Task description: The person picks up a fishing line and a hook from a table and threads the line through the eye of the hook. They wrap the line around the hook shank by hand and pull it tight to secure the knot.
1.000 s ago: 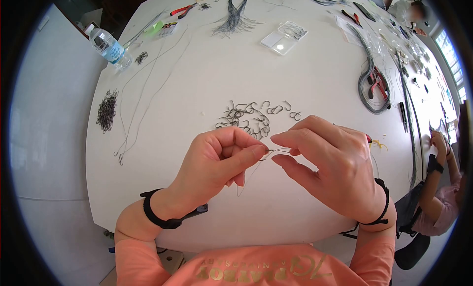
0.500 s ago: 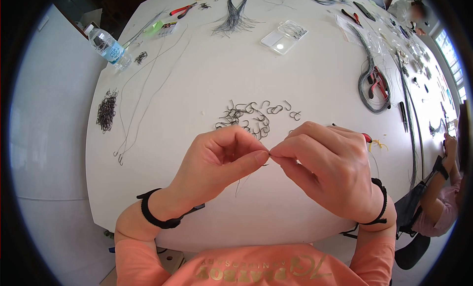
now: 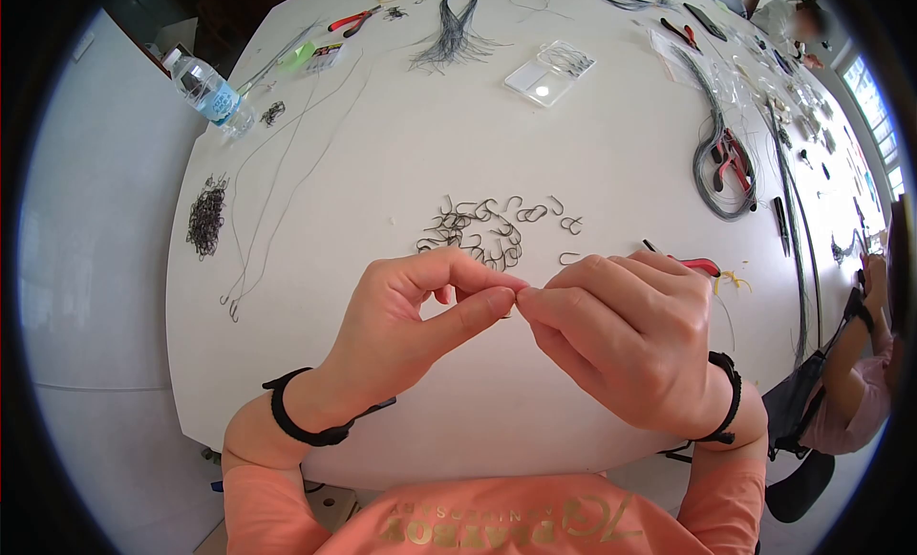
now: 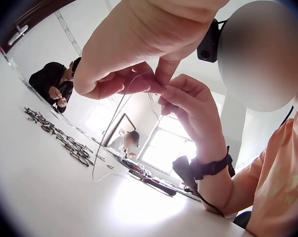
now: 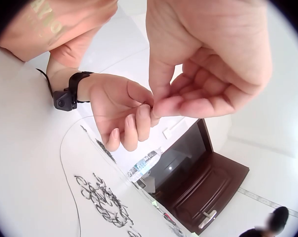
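Note:
In the head view my left hand point(image 3: 411, 311) pinches a small dark hook, mostly hidden, between thumb and forefinger. My right hand point(image 3: 626, 335) meets it fingertip to fingertip, its thumb and forefinger pinched at the same spot. A thin line point(image 4: 107, 133) hangs from the fingers in a loop down toward the table in the left wrist view. From the right wrist view, a line point(image 5: 62, 158) curves down from beside the left hand point(image 5: 120, 108). Beyond the hands lies a loose pile of dark hooks point(image 3: 506, 232).
A dense heap of hooks point(image 3: 206, 216) and a water bottle point(image 3: 212, 96) are at the left. A clear box point(image 3: 544, 82) stands farther back. Red-handled pliers point(image 3: 702, 266) lie behind the right hand; coiled lines point(image 3: 702, 178) and another person point(image 3: 855, 393) are at the right.
The right hand has closed in from the right, its fingertips now touching the left hand's. The hook and strands seen between the hands earlier are mostly covered. More of the pliers shows.

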Motion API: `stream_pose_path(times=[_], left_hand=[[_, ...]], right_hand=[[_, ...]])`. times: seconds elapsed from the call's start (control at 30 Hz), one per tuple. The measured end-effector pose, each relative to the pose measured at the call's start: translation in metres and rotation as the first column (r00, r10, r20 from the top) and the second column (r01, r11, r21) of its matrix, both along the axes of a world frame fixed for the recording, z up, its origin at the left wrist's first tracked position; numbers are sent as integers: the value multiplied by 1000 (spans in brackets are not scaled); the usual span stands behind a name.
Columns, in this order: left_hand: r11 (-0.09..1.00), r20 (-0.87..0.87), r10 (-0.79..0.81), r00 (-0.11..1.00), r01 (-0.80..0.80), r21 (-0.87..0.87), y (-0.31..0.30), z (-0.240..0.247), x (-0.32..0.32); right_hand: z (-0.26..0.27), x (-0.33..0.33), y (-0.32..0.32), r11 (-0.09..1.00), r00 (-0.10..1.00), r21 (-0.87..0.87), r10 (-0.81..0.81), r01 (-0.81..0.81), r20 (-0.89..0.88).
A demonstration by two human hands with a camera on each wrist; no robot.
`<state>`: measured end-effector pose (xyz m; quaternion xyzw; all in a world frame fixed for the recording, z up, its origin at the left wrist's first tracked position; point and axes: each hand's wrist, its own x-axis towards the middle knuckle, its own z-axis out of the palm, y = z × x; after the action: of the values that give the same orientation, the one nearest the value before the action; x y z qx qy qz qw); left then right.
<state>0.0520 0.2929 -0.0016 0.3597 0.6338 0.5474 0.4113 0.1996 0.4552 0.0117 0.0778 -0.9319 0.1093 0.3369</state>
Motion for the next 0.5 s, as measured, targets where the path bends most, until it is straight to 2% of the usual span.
stream_pose_path(times=[0.1, 0.17, 0.27, 0.5], left_hand=[[1000, -15, 6, 1000, -6, -12, 0, -1, -1], [999, -154, 6, 988, 0, 38, 0, -5, -2], [998, -197, 24, 980, -11, 66, 0, -6, -2], [1000, -139, 9, 990, -8, 8, 1, 4, -3]], right_hand=[[3, 2, -3, 999, 997, -4, -40, 40, 73], [-1, 1, -4, 999, 998, -1, -51, 51, 47], [-5, -4, -3, 997, 997, 27, -70, 71, -24], [-7, -4, -1, 999, 999, -23, -32, 32, 1]])
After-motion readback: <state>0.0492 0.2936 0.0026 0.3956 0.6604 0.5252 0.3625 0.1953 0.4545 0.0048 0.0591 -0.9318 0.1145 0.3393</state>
